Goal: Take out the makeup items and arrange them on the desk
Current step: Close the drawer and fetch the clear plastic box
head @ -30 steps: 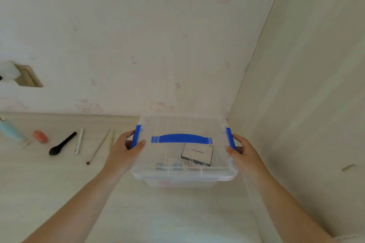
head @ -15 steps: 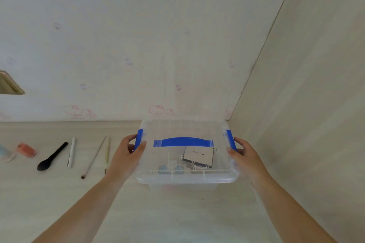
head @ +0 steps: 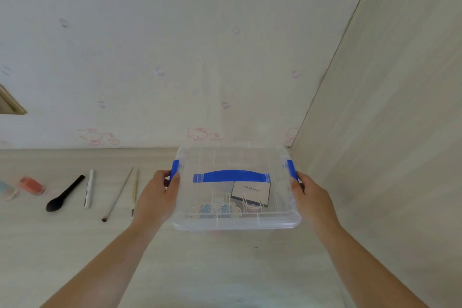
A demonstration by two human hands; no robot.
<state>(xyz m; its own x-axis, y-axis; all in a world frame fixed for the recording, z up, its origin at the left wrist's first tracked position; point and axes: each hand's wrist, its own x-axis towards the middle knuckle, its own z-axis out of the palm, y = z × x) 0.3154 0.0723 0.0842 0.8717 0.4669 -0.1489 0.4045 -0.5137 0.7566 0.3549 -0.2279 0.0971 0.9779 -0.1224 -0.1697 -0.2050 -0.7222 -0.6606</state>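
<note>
Your left hand [head: 156, 195] and right hand [head: 311, 197] each grip a side of the clear lidded box [head: 236, 221], fingers curled at its blue clips. Inside the box lies a dark palette [head: 251, 194] beside what may be stickers. Left of the box, on the desk [head: 225, 270], lie two thin brushes [head: 117, 195], a white stick [head: 88, 189], a black spoon [head: 63, 195] and a pink bottle [head: 32, 185].

At the far left edge we see a pale blue tube [head: 7, 190] cut off by the frame. Through the ribbed clear box lid [head: 235, 220] we cannot identify the blurred blue items [head: 217, 209], and the palette's [head: 251, 193] lettering stays unreadable.
</note>
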